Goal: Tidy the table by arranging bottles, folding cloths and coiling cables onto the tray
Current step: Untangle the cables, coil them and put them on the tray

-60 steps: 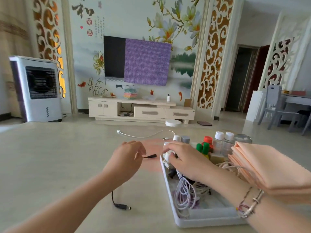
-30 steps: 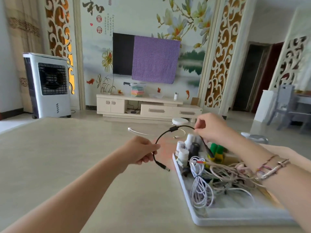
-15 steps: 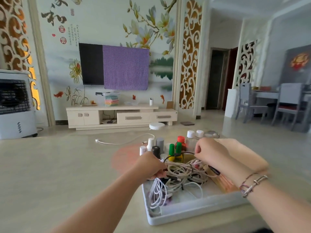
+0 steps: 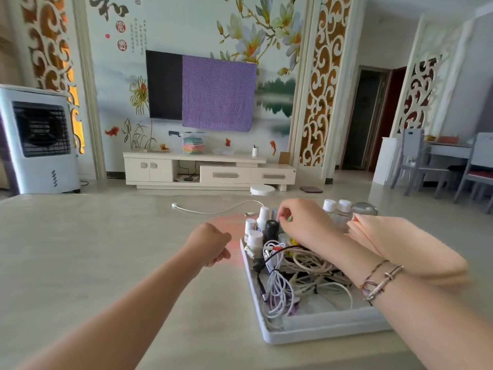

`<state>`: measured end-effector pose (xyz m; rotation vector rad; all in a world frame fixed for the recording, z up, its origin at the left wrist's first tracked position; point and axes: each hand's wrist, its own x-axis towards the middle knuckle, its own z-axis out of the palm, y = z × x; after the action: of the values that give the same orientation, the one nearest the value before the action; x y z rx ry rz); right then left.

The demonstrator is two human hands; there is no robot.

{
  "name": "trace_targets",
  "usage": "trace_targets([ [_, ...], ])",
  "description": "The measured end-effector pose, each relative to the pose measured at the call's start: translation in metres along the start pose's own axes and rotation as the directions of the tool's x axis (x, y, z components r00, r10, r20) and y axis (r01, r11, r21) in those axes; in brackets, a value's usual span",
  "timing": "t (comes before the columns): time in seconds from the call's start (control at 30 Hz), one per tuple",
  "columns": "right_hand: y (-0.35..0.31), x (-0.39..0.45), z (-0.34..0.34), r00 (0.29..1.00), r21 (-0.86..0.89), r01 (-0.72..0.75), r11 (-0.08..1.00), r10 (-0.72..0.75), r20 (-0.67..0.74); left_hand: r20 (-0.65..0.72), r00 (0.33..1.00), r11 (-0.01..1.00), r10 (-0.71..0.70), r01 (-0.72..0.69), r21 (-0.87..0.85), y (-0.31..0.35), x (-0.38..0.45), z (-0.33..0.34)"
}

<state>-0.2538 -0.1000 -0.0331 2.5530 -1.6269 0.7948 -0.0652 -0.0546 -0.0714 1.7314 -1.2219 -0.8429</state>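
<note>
White tray sits on the beige table, right of center, long axis running away from the camera and leaning a bit left toward the far end. Inside: a messy pile of cables filling the near and middle part, incl. a white coiled one near the left wall and a black cable draped over the top, its end hanging toward the near-left. Bottles stand upright at the far end, caps up. Peach folded cloth lies along the right side, mostly behind the right forearm.

One more white cable w/ a plug lies loose on the table beyond the tray, stretched roughly left to right.

Left hand hovers just left of the tray's far corner, fingers curled in loosely, gripping nothing afaict. Right hand reaches over the bottles, wrist bent down, fingertips pinched together on something small and green, can't tell what. Bracelets on the right wrist.
</note>
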Motion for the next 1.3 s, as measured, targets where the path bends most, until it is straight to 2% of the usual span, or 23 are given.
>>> trace_targets([
  [0.17, -0.057, 0.042, 0.038, 0.990, 0.054, 0.116, 0.992, -0.120, 0.076, -0.080, 0.996, 0.998, -0.051, 0.048, -0.040, -0.037, 0.020, -0.051],
  [0.27, -0.083, 0.076, 0.074, 0.981, 0.036, 0.132, 0.991, -0.136, 0.140, -0.146, 0.985, 0.992, -0.089, 0.074, -0.104, -0.062, 0.040, -0.083],
  [0.47, -0.106, 0.143, 0.155, 0.948, -0.238, 0.098, 0.966, -0.018, 0.319, -0.253, 0.955, 0.964, -0.154, 0.090, -0.250, -0.103, 0.083, -0.129],
  [0.6, -0.099, 0.178, 0.193, 0.939, -0.303, 0.064, 0.951, 0.045, 0.340, -0.184, 0.959, 0.914, -0.216, 0.133, -0.382, -0.111, 0.105, -0.141],
  [0.77, -0.083, 0.195, 0.212, 0.928, -0.398, -0.001, 0.917, 0.149, 0.341, -0.126, 0.961, 0.882, -0.245, 0.168, -0.439, -0.117, 0.119, -0.142],
  [0.9, -0.095, 0.195, 0.210, 0.968, -0.495, 0.091, 0.864, 0.040, 0.249, -0.114, 0.958, 0.841, -0.261, 0.168, -0.514, -0.117, 0.116, -0.144],
  [1.03, -0.109, 0.177, 0.200, 0.935, -0.464, 0.256, 0.848, -0.095, 0.341, -0.225, 0.955, 0.917, -0.194, 0.095, -0.387, -0.117, 0.109, -0.138],
  [1.13, -0.125, 0.155, 0.182, 0.869, -0.264, 0.377, 0.888, -0.241, 0.432, -0.273, 0.961, 0.980, -0.044, -0.012, -0.200, -0.119, 0.104, -0.132],
  [1.2, -0.139, 0.137, 0.161, 0.850, -0.048, 0.348, 0.936, -0.294, 0.437, -0.258, 0.960, 0.995, 0.104, -0.103, 0.017, -0.120, 0.100, -0.131],
  [1.27, -0.151, 0.124, 0.139, 0.849, 0.166, 0.266, 0.950, -0.312, 0.426, -0.200, 0.956, 0.951, 0.215, -0.158, 0.267, -0.120, 0.094, -0.130],
  [1.3, -0.156, 0.119, 0.130, 0.848, 0.237, 0.240, 0.941, -0.322, 0.420, -0.168, 0.954, 0.927, 0.249, -0.184, 0.327, -0.118, 0.090, -0.129],
])
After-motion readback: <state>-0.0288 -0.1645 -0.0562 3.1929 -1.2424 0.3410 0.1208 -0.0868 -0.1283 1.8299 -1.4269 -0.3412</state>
